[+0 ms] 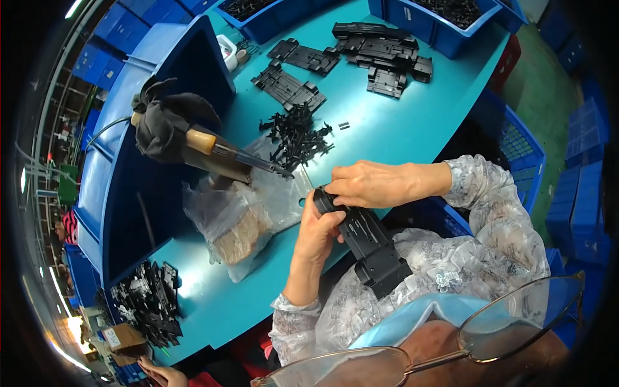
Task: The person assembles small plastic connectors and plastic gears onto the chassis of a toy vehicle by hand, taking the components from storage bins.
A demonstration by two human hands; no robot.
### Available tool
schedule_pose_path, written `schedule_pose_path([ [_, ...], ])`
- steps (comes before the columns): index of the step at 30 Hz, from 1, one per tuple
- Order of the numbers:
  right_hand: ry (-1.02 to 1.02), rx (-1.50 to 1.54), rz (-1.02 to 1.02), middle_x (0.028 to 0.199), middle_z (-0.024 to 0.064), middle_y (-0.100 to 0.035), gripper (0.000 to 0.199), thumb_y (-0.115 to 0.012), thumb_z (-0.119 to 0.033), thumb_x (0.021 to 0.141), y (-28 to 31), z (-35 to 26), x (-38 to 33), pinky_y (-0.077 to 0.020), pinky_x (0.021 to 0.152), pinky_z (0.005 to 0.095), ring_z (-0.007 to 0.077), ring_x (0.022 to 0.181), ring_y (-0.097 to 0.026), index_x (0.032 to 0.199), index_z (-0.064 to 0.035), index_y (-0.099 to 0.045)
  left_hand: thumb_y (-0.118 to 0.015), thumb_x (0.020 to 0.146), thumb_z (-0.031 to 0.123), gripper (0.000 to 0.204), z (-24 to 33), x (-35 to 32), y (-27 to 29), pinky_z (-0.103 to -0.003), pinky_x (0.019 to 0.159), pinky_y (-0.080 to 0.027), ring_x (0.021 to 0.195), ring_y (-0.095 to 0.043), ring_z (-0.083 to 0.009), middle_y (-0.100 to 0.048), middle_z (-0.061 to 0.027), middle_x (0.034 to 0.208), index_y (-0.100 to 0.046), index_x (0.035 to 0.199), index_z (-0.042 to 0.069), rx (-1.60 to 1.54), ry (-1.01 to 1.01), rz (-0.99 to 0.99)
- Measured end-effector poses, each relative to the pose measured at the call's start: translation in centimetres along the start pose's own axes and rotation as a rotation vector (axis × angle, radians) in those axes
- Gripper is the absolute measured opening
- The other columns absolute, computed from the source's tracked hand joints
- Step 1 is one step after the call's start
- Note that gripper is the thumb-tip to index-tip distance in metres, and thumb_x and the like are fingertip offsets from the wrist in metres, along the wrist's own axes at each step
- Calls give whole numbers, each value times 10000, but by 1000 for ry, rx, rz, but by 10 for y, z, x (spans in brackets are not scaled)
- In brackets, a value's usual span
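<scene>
Black plastic part (371, 242), left hand (317, 235) gripping, right hand (364, 184) pressing top

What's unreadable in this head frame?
- Top end of the black plastic part: covered by the right hand.
- What the left hand fingers press: hidden behind the part.
- Small black pieces: too small to tell apart.
- Blue bin contents: cut off by the top edge.

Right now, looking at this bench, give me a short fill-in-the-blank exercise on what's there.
1. Both hands, left hand and right hand, hold a long ____ plastic part.
2. The table top is ____.
3. The loose heap of small black pieces lies ____ the cloth-wrapped tool tip.

Missing words: black; teal; beside
</scene>
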State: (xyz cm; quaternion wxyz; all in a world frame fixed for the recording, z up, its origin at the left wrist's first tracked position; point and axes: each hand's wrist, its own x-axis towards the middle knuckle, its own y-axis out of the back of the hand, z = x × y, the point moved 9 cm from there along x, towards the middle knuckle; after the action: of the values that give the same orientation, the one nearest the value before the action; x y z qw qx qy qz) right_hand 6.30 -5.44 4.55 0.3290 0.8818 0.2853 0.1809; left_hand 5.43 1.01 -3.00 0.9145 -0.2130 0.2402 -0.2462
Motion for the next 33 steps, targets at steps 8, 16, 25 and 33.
schedule_pose_path([
  [8,66,21,-8,704,149,-485,157,-526,-121,742,0,1,2,-410,568,377,316,648,-515,684,24,-518,-509,652,10,361,-3,1,-3,-192,329,-404,479,-521,-123,-516,-69,756,-365,983,16,-33,38,-6],
  [16,143,47,-34,685,137,-473,157,-527,-107,737,0,3,3,-396,545,367,292,625,-509,660,27,-503,-479,654,26,385,-5,1,-4,-203,344,-393,468,-513,-139,-528,-117,826,-387,1025,-14,-26,35,-34],
  [25,175,47,-38,699,130,-469,149,-520,-101,741,-2,1,1,-398,533,358,275,613,-511,687,36,-502,-509,656,23,319,-6,0,-6,-187,313,-386,416,-500,-141,-529,-114,741,-382,948,-4,-48,38,28],
  [33,193,41,-38,697,130,-466,157,-524,-107,732,-1,-1,0,-399,528,361,280,604,-511,681,39,-499,-496,660,20,298,-9,0,-6,-191,300,-365,402,-486,-130,-525,-107,714,-384,936,-5,-62,63,-8],
])
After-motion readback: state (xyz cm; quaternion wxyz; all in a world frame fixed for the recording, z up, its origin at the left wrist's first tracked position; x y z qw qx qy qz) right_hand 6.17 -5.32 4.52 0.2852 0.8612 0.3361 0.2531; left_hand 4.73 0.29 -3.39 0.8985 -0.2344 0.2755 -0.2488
